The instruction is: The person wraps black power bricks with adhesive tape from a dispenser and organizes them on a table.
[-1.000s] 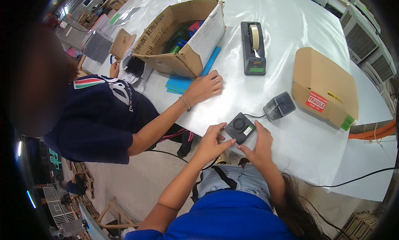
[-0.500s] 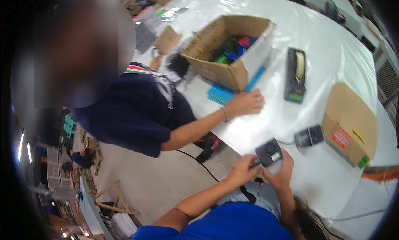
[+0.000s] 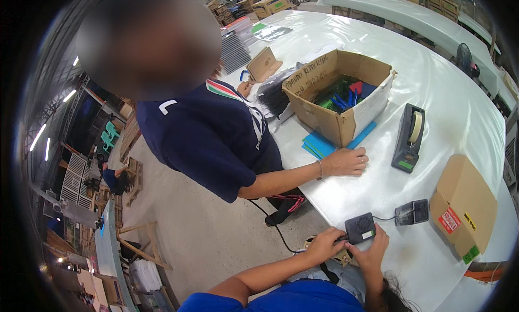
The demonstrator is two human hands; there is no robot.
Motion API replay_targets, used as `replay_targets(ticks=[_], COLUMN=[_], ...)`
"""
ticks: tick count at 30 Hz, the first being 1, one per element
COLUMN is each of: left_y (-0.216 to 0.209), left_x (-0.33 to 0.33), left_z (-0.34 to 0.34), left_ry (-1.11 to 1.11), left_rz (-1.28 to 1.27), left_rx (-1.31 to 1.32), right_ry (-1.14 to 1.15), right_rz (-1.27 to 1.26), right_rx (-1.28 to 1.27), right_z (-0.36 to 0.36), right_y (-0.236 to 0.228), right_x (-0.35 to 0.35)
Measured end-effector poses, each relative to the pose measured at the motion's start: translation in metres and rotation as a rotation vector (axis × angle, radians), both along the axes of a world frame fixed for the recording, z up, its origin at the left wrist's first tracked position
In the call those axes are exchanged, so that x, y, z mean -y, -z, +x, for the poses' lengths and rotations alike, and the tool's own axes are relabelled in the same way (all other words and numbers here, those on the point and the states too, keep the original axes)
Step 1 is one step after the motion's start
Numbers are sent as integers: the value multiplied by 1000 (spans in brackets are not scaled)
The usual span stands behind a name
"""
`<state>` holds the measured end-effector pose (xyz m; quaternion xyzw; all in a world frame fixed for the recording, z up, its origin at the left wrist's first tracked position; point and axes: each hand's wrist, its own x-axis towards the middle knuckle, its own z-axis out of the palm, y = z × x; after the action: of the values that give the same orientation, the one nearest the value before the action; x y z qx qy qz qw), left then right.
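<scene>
Head view: the left hand (image 3: pixel 323 246) and the right hand (image 3: pixel 373 251) are both closing around a small black box with a round grille (image 3: pixel 360 228), which is sitting at the near edge of the white table (image 3: pixel 459 112). The left fingers are curling in against the box's left side, and the right fingers are wrapping its lower right corner, so both hands are clamping on the box from opposite sides. A thin black cable (image 3: pixel 385 219) is running from the box to a second small dark device (image 3: pixel 412 212) lying just to the right on the tabletop. Beyond that, a closed cardboard box with a red label (image 3: pixel 463 206) is resting near the table's right edge. Farther up, a black tape dispenser (image 3: pixel 409 137) is standing on the table, well apart from the hands. A co-worker in a dark blue shirt is leaning over the table's left edge, their hand (image 3: pixel 345 163) pressing flat on the surface beside some blue sheets (image 3: pixel 319 144). Those sheets are lying partly under an open cardboard box (image 3: pixel 338 90) holding green and blue items.
</scene>
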<state>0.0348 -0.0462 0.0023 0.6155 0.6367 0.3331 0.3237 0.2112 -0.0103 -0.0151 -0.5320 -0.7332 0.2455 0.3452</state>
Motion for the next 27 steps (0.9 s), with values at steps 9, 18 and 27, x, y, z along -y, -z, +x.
replay_targets(ticks=[9, 18, 27], left_y=[3, 10, 10], left_x=[6, 1, 14], left_z=[-5, -2, 14], left_ry=[15, 66, 5], left_rz=[-332, -308, 1], left_rx=[191, 177, -77], right_ry=[9, -19, -40], right_rz=[47, 37, 84], right_rx=[-71, -8, 18], right_z=[3, 12, 14], right_y=[2, 1, -3], right_x=[12, 10, 7])
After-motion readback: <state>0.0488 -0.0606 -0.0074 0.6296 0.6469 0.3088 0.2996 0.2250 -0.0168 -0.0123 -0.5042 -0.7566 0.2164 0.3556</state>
